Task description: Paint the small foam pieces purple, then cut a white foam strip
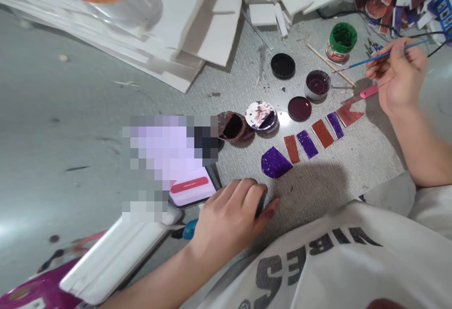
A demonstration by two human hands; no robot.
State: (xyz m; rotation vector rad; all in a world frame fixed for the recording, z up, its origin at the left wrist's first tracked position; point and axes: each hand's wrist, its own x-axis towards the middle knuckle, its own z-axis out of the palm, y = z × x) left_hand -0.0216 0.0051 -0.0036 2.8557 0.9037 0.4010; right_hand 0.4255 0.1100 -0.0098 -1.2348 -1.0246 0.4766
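Observation:
My right hand (402, 76) pinches a thin blue paintbrush (374, 59), its bristles near an open jar of dark paint (318, 85). My left hand (233, 210) rests on the table with its fingers curled over a teal-and-black tool (190, 229), mostly hidden under the palm. Between the hands runs a slanting row of painted pieces: a rounded purple piece (275, 163), a narrow brown-red strip (291, 148), a purple strip (307, 144), a wider brown-red strip (322, 133), another purple strip (334, 125) and a notched brown-red piece (349, 114).
A pink-handled tool (369, 91) lies beside my right hand. Nearby are a green paint jar (342, 43), a wooden stick (328, 63), a black lid (283, 66) and a paint-smeared white lid (261, 114). A phone (194, 191), partly blurred, lies left; white boards (197, 31) fill the back.

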